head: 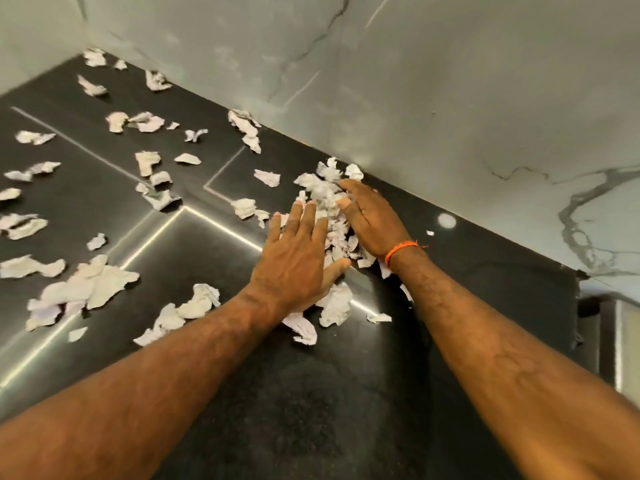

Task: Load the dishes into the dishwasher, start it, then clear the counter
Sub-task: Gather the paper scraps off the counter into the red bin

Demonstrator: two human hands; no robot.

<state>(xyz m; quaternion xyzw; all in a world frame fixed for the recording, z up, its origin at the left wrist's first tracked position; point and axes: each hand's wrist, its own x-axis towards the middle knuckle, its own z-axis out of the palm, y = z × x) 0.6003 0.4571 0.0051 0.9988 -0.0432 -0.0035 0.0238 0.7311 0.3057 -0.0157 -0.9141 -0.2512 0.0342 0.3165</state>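
Two flat hands pressed against a heap of torn paper on a black counter.

At the middle of the frame the left hand [298, 258] lies palm down with its fingers straight and spread, its thumb side touching the heap of torn paper [329, 206]; the right hand [370, 216], just right of it and wearing an orange thread [401, 249] at the wrist, rests with straight fingers on the heap's other side, so the paper sits between the two. Neither hand curls round anything. The heap lies on the black counter [311, 393], close to the marble wall [450, 98] that runs across the upper right. More paper scraps [83, 289] are scattered over the counter toward the left edge and upper left corner of the frame, well apart from the hands.
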